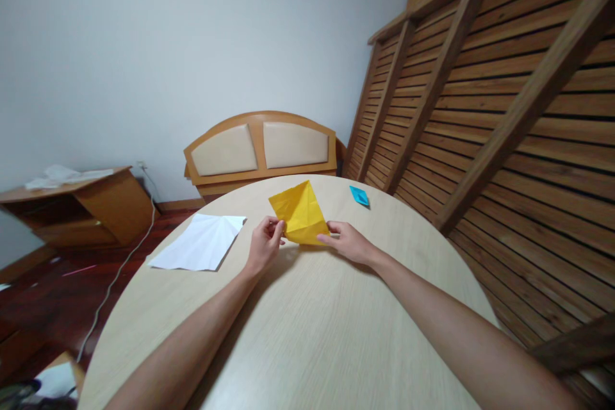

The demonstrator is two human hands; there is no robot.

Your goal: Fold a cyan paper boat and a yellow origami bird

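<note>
A creased sheet of yellow paper (302, 211) is held up at a tilt over the table, between both hands. My left hand (267, 240) pinches its lower left edge between thumb and fingers. At the lower right corner, my right hand (348, 241) grips the sheet with the thumb on the near face and the fingers behind. Fold lines cross the yellow surface. To the left of my left hand lies a white sheet of paper (199, 243) with fan-like creases. Beyond my right hand sits a small blue folded paper piece (359, 196).
The round pale wooden table (307, 333) fills the foreground. Behind it stands a padded headboard (262, 147). A slatted wooden frame (461, 90) leans along the right. On the left are a low wooden cabinet (108, 208) with papers on top and a cable (120, 269) on the floor.
</note>
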